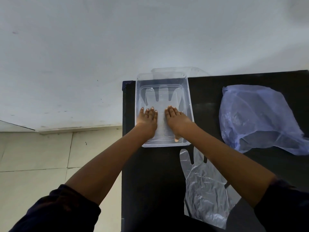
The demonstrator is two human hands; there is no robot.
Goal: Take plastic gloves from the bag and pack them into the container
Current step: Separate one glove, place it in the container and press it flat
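A clear plastic container (188,91) stands on the black table near its far left corner. A flat transparent glove (161,99) lies on its floor, fingers pointing away from me. My left hand (148,118) and my right hand (177,118) rest palm-down on that glove inside the container, fingers spread, gripping nothing. Another clear glove (203,186) lies crumpled on the table near me, partly under my right forearm. The bluish translucent bag (255,118) sits at the right, its contents not visible.
A second clear lid or tray (192,71) leans behind the container against the pale wall. The black table (150,181) ends at its left edge just beside the container; tiled floor (41,156) lies below on the left.
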